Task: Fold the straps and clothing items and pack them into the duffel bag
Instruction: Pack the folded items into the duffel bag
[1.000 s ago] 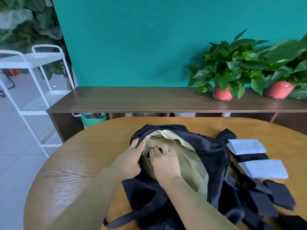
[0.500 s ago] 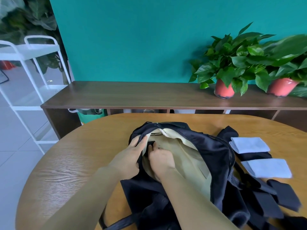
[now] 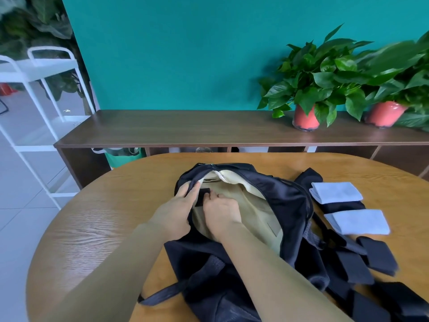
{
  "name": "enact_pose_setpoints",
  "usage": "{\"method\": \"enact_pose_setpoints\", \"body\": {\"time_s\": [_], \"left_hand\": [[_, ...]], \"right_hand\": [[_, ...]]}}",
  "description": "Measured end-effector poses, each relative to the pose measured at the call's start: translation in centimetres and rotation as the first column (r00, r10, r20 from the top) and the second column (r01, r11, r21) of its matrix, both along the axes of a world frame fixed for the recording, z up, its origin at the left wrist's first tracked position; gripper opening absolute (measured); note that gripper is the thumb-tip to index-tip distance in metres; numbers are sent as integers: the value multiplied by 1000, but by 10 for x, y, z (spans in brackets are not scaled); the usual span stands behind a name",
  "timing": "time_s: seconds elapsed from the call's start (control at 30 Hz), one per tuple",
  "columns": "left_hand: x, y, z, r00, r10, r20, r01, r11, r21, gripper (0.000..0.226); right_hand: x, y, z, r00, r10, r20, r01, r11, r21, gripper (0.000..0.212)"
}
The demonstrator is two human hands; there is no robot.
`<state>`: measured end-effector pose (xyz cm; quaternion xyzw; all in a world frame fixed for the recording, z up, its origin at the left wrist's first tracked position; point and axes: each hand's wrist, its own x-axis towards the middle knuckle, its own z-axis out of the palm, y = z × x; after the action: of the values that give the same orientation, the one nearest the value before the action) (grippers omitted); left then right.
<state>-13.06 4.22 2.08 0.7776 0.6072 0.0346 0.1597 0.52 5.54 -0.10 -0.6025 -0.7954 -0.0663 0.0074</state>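
Observation:
The black duffel bag (image 3: 285, 198) lies unzipped on the round wooden table (image 3: 92, 228), its beige lining showing. My left hand (image 3: 173, 212) grips the left rim of the opening and holds it apart. My right hand (image 3: 221, 211) is inside the bag, its curled fingers on a small black folded piece (image 3: 202, 194) against the lining. Right of the bag lie two white folded items (image 3: 336, 192) (image 3: 357, 221). Several black folded pieces (image 3: 377, 255) lie near the right front. A dark strap (image 3: 162, 295) trails from the bag's near end.
A dark wooden sideboard (image 3: 185, 129) runs behind the table and carries two potted plants (image 3: 306, 117) (image 3: 385, 113). A white metal shelf rack (image 3: 34, 73) stands at the far left. A green bin (image 3: 123, 155) sits under the sideboard.
My right hand's fingers went from flat to curled on the black piece inside the bag. My left hand keeps its hold on the rim. The view shifted slightly.

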Motion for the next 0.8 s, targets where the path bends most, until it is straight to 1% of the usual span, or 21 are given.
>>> {"method": "enact_pose_setpoints", "body": {"time_s": [0.13,0.23,0.3,0.37,0.43,0.57,0.63,0.73,0.8], "left_hand": [[4,-6,2,999,-28,-30,30,996,86,99],[2,-12,3,999,-6,-51,12,993,118,97],[1,-16,2,996,27,-81,-18,994,110,98],[4,-21,2,987,65,-145,-51,994,97,98],[12,-28,6,970,113,-214,-91,990,112,97],[31,-43,12,942,166,-290,-123,979,161,95],[38,-48,14,938,166,-306,-121,980,160,94],[45,-54,18,933,175,-315,-130,979,158,94],[45,-57,21,931,179,-319,-134,978,158,93]], "right_hand": [[19,-28,27,998,42,-44,-37,994,107,39],[44,-58,42,984,75,-160,-21,948,316,35],[72,-75,42,973,103,-209,0,896,443,34],[106,-92,35,967,93,-237,42,861,507,37],[139,-108,29,962,51,-268,101,846,524,36],[195,-141,13,963,-120,-240,223,856,467,29],[219,-149,4,948,-225,-223,300,865,402,31],[248,-150,-7,917,-369,-153,396,891,222,48],[256,-147,-9,901,-408,-145,426,897,122,49]]}}
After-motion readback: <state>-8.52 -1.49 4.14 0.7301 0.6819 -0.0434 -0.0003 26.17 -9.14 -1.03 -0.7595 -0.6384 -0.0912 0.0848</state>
